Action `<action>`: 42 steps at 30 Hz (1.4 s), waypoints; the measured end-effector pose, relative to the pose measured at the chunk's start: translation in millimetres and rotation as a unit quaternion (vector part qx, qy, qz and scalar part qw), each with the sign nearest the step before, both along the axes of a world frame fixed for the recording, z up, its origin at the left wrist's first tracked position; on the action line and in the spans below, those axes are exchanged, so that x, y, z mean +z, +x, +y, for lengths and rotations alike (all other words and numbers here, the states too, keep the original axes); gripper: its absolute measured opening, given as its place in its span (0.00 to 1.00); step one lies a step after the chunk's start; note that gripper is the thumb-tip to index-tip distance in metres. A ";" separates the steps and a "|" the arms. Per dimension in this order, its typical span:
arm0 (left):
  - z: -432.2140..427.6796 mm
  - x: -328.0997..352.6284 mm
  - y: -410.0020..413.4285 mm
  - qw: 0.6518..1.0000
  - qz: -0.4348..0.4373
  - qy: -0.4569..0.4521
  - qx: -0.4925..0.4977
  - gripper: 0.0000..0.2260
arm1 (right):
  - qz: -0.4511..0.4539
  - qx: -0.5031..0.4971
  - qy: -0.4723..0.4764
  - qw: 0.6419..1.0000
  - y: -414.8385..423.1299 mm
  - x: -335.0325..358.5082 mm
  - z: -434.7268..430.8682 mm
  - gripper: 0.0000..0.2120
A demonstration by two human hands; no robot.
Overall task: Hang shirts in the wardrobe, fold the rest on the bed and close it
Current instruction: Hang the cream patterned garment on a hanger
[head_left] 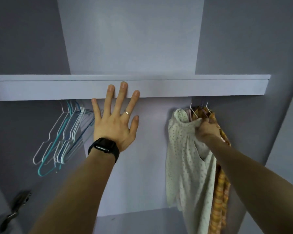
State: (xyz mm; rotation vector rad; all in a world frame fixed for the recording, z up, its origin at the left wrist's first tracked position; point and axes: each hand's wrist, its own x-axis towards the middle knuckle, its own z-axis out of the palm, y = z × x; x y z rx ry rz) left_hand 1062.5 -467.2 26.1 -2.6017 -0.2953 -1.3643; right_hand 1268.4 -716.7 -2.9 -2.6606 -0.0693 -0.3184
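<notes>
1. Inside the wardrobe (142,166), head view: lilac-grey back panel and side walls, seen from in front and below.
2. Shelf (201,88): one lilac board spanning the wardrobe from its left wall to its right wall. The thick front edge faces the camera.
3. Empty hangers (64,139): a close bunch of thin wire hangers in white, teal and blue, under the shelf's left end. The hooks run up behind the shelf's front edge, and the bunch hangs at a slant.
4. White shirt (184,166): pale cloth with a small floral print, hung under the shelf's right end near the right wall. The neck area is bunched and the body falls straight down.
5. Plaid shirt (221,191): orange-yellow check, hung beside the white shirt on its right and touching it, nearest the right wall.
6. Right hand (205,130): at the neck of the white shirt, just below the hanger wires. The fingers are curled tight and grip a fold of the white cloth. The forearm enters from the lower right corner.
7. Left hand (114,125): raised at the middle of the shelf, back of the hand to the camera. The fingers are straight, spread and hold nothing. Three fingertips overlap the shelf's front edge; whether they touch it cannot be told.
8. Watch (103,146): black, on the left wrist.
9. Ring (127,113): plain silver band on the left hand.
10. Hinge (19,202): metal, at the wardrobe's lower left side, blurred.
</notes>
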 end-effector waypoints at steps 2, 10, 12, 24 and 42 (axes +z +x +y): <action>-6.3 5.0 -7.1 0.999 0.037 -0.021 0.018 0.32 | 0.036 0.021 -0.007 0.999 -22.1 12.3 -7.7 0.30; -48.0 45.6 -39.7 0.969 0.205 -0.122 0.066 0.36 | -0.021 0.188 -0.030 0.982 -146.0 68.7 -45.7 0.23; -67.1 47.9 -57.1 0.953 0.243 -0.170 0.055 0.35 | -0.064 0.224 -0.031 0.972 -181.7 78.2 -62.6 0.21; -211.5 -70.1 -152.4 0.872 0.311 -0.235 -0.296 0.27 | -0.143 0.091 0.027 0.985 -406.1 0.7 -163.3 0.14; -492.3 -161.5 -358.4 0.459 0.520 0.043 -0.719 0.25 | 0.031 -0.589 0.089 0.802 -791.7 -121.2 -249.7 0.14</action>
